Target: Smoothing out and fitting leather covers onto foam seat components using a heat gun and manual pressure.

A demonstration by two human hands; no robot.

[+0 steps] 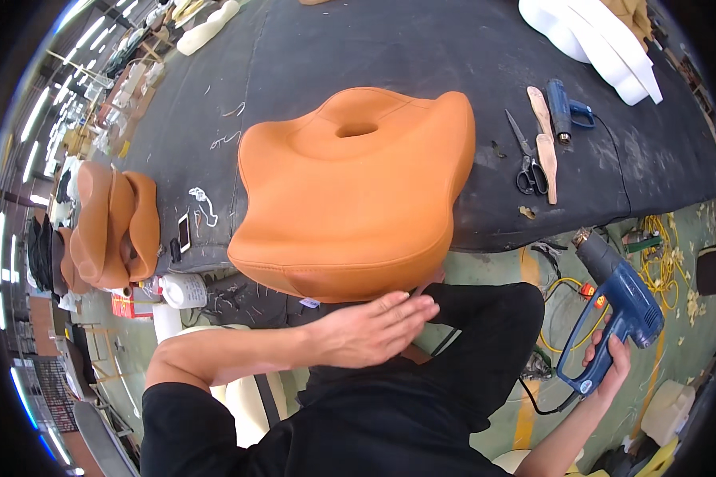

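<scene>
An orange seat cushion with a round hole toward its far side lies at the near edge of the dark work table. My left hand is just below the cushion's near edge, fingers stretched out flat and side by side; whether it touches the cover I cannot tell. A small pale tag sticks out under that edge. Off to the right, my right hand grips a blue heat gun by its handle, nozzle pointing up and left, away from the cushion.
Right of the cushion on the table lie scissors, wooden sticks and a second heat gun. A phone rests at left, near stacked orange cushions. White moulded parts lie at back right; yellow cable covers floor.
</scene>
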